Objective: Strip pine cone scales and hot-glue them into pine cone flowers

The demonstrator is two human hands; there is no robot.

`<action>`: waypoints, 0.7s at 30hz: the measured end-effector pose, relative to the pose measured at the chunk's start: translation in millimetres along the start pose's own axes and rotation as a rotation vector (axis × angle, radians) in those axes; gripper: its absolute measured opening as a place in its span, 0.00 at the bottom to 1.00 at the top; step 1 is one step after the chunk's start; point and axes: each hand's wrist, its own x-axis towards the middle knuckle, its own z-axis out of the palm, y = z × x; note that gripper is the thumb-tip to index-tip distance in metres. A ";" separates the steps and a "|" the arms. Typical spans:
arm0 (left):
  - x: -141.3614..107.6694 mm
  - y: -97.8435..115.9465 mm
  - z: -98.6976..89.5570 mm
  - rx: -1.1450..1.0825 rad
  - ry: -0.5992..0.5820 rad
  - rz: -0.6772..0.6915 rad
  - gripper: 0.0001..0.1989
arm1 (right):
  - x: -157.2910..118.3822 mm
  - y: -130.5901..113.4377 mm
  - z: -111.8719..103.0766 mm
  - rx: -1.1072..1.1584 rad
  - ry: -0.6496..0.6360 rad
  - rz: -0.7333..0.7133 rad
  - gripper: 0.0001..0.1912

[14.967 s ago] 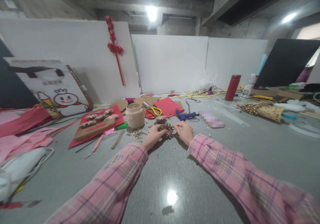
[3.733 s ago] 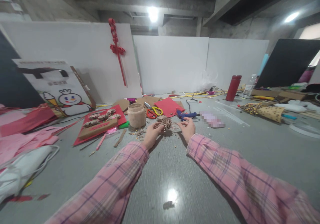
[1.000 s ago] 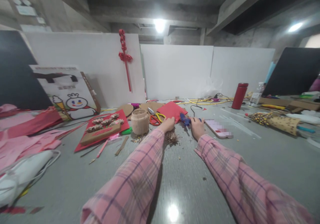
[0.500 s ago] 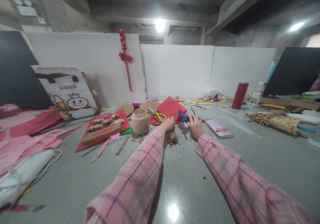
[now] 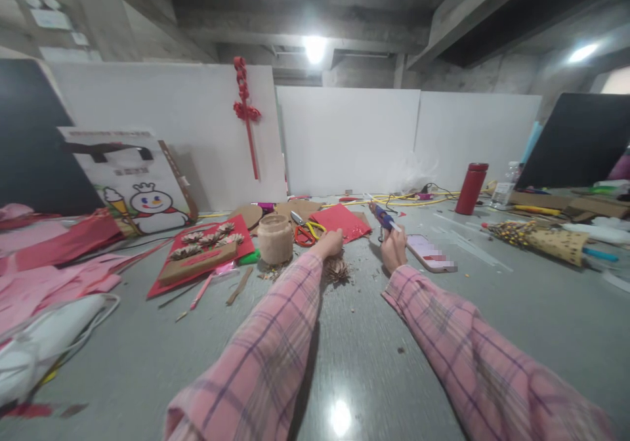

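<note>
My right hand [image 5: 395,247] is closed round a blue hot glue gun [image 5: 382,216], held tilted above the table with a white glue stick poking from its back end. A red paper sheet [image 5: 342,221] lies nearly flat in front of me, with a shiny patch near its front edge. My left hand [image 5: 332,243] has its fingers pinched at the sheet's near left edge; the fingertips are partly hidden. Just below that hand rests a brown pine-cone-like flower [image 5: 338,270]. Beside it are scissors [image 5: 306,231] and yellow-handled pliers [image 5: 315,226].
A tan jar [image 5: 275,239] stands left of the scissors. Farther left, a red card [image 5: 160,285] carries several brown flowers. A phone [image 5: 430,252] lies right of my right hand. Behind are a red flask [image 5: 471,188], a bottle [image 5: 503,188] and yellow cables [image 5: 443,197].
The glue gun has moved back and right, off the red sheet, and turned upward in my right hand. The sheet has settled flatter. My left hand has barely moved.
</note>
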 end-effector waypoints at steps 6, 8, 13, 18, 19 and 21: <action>-2.6 -2.6 -12.3 -0.182 0.189 -0.008 0.09 | -5.6 -9.1 -4.5 -0.091 -0.047 0.011 0.17; -7.1 -3.0 -16.0 -0.320 0.283 -0.025 0.09 | -7.2 -11.2 -7.8 -0.095 -0.058 -0.001 0.18; -29.5 -8.0 -16.3 -0.870 0.430 -0.110 0.08 | -14.3 -16.5 -20.5 -0.101 -0.060 0.041 0.19; -62.4 -11.7 -11.8 -1.086 0.427 -0.133 0.08 | -24.9 -24.6 -35.3 -0.044 -0.144 0.127 0.18; -68.3 -11.5 -10.9 -1.121 0.419 -0.142 0.08 | -26.4 -25.6 -37.6 -0.023 -0.165 0.150 0.18; -77.4 -10.7 -8.7 -1.158 0.424 -0.160 0.08 | -28.0 -26.4 -40.8 0.010 -0.196 0.190 0.19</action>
